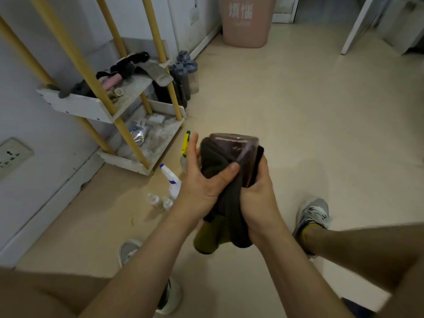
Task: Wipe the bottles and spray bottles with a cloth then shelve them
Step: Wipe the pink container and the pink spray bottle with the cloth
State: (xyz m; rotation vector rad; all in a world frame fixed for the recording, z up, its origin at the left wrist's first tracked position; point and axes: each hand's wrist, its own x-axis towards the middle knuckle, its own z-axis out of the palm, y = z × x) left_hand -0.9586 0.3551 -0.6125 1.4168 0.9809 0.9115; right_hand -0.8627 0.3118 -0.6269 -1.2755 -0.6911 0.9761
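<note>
bottle [239, 146] in cloth [214, 160], left hand [202, 182] pinching cloth, right hand [259, 189] gripping bottle

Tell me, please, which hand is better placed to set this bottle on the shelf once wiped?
Probably the left hand: the shelf stands on its side, and it grips the bottle through the cloth. The right hand would have to cross over.

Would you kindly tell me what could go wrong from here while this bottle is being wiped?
The dark bottle is held above the floor through the loose cloth by the left hand and right hand; it might slip and drop.
The white spray bottle and small bottles stand on the floor close to the left hand and could be knocked over.
The lower shelf looks dusty and may dirty a wiped bottle again.
</note>
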